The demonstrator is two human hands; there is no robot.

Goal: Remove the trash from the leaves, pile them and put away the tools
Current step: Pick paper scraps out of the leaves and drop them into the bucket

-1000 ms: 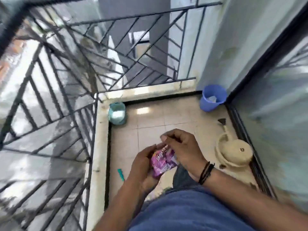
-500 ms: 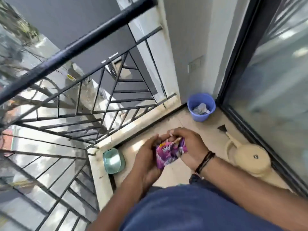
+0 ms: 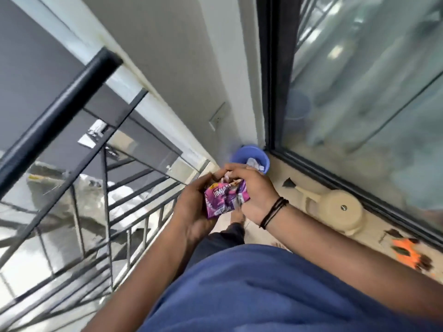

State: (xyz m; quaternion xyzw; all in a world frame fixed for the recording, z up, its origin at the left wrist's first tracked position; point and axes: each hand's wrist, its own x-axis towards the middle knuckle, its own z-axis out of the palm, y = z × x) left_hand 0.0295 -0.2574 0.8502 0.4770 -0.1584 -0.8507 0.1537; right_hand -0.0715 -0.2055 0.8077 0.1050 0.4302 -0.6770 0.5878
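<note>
A crumpled purple snack wrapper [image 3: 224,198] is held in front of my body by both hands. My left hand [image 3: 194,207] grips its left side and my right hand [image 3: 254,192] curls over its top and right side. Just beyond the hands, a blue bucket [image 3: 262,157] with crumpled paper inside stands in the balcony corner. Dry dark leaves [image 3: 395,233] and an orange object [image 3: 407,252] lie on the floor at the right, blurred.
A cream watering can [image 3: 338,209] lies on the tiled floor beside the glass sliding door [image 3: 359,92]. A black metal railing [image 3: 72,188] runs along the left. My blue shirt fills the bottom of the view.
The view has swung right and upward and I have come closer to the blue bucket. Both hands still hold the wrapper. The teal pot has left the view; leaves appear at the right.
</note>
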